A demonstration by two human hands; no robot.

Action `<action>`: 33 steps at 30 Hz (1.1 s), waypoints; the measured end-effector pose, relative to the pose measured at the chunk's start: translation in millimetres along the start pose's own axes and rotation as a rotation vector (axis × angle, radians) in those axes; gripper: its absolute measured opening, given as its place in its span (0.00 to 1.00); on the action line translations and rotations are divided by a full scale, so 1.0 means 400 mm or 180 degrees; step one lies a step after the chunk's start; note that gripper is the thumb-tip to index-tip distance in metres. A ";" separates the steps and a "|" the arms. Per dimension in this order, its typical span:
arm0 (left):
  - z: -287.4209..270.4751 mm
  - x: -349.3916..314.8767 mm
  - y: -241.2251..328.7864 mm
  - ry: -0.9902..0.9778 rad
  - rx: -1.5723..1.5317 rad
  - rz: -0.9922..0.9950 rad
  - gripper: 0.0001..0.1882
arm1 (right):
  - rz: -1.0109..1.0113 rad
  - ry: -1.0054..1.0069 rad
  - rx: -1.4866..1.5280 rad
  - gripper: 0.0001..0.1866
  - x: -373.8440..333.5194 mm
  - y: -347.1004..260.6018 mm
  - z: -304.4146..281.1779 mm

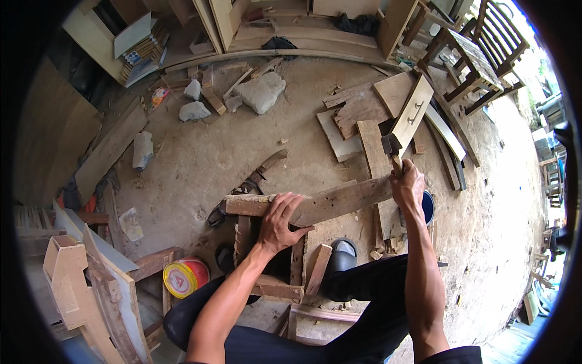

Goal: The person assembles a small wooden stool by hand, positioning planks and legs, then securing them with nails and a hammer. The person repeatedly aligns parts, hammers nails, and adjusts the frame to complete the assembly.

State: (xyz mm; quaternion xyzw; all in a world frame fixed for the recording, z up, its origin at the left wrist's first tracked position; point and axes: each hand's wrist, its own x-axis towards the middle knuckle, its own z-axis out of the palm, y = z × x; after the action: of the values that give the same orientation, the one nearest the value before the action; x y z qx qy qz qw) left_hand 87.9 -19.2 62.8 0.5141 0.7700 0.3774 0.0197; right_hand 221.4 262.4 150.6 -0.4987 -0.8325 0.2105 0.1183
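Note:
A weathered wooden plank [345, 202] lies across the top of a low box-like wooden frame [279, 287] in front of me. My left hand [280, 221] holds the plank down on the frame, fingers draped over it and thumb apart along its near edge. At the plank's right end, my right hand [408, 182] is closed around the handle of a short wooden-handled tool [391, 144]. Its dark, blocky metal head points away from me; whether it is a hammer or a hatchet I cannot tell.
Loose boards [357, 115] and a drawer front with a handle [414, 108] lie at the far right, near a wooden chair [479, 57]. Stone chunks [260, 93] sit farther back. A yellow-and-red can [185, 278] stands left; a blue container [428, 207] is beside my right forearm.

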 end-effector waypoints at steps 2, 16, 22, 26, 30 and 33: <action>0.003 0.001 -0.004 0.0032 0.0010 0.0014 0.40 | -0.0013 0.0007 -0.0023 0.12 0.000 0.006 0.001; 0.024 -0.003 -0.037 0.0230 0.0169 0.0030 0.38 | -0.0646 -0.0687 0.1703 0.10 -0.197 -0.160 -0.080; 0.028 -0.002 -0.036 0.0404 0.0156 0.0006 0.37 | -0.1162 -0.1612 0.0565 0.16 -0.349 -0.257 -0.070; 0.024 -0.009 -0.035 0.0442 0.0320 -0.0095 0.36 | -0.1984 -0.1270 0.0999 0.15 -0.382 -0.270 -0.062; 0.029 -0.005 -0.038 0.0498 0.0230 -0.0086 0.37 | -0.1772 -0.1460 0.0911 0.15 -0.386 -0.253 -0.028; 0.026 0.000 -0.036 0.0470 0.0279 0.0129 0.38 | -0.1563 -0.1672 0.0608 0.15 -0.376 -0.257 -0.012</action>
State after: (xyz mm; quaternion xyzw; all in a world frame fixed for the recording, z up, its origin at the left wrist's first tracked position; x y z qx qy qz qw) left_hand 80.9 -16.1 46.5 0.5007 0.7746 0.3805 -0.0672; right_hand 214.5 88.6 205.2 -0.1998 -0.9059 0.3734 -0.0063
